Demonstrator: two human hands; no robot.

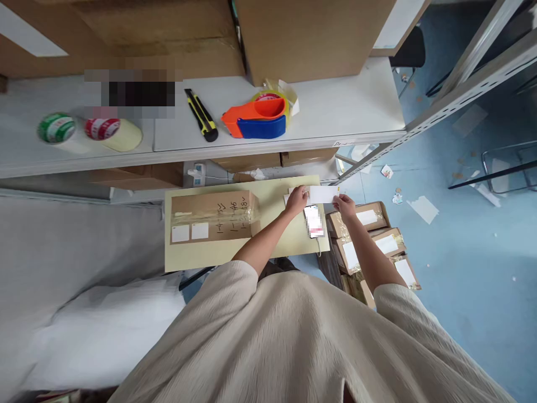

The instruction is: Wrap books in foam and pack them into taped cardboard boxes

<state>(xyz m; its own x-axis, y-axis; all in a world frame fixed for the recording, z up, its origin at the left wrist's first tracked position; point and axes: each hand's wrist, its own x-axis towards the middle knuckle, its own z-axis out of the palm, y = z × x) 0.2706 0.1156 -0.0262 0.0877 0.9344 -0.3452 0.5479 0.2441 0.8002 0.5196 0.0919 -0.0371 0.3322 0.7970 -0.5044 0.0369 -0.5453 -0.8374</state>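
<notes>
Overhead, big cardboard cartons (pixel 310 33) sit on a white shelf (pixel 344 106), the widest things in view, and below the shelf a pale yellow desk (pixel 201 254) carries the work. On the desk's left half lies a long brown box (pixel 213 215), sealed with clear tape, with handwritten numbers on its side and two white labels at its left end. To the right of the desk, lower down on the blue floor (pixel 461 252), a cluster of small parcels (pixel 377 235) lies packed close together, each with a white label on top. Up on the shelf, an orange and blue tape dispenser (pixel 258 117) stands near the middle, a yellow and black knife (pixel 201 115) just to its left, and two tape rolls (pixel 90 131), one green and one red, farther left. Paper scraps are scattered over the floor on the right. At the desk's far right corner both arms reach forward from a cream top. The left hand (pixel 297 200) is closed on the left end of a white slip (pixel 323 194), thumb and fingers pinching it, and the right hand (pixel 346 206) pinches the slip's right end, so the slip is stretched flat between them just above the desk's edge. Directly under the slip, between the two wrists, a phone (pixel 314 221) lies on the desk with a cable trailing from its near end.
</notes>
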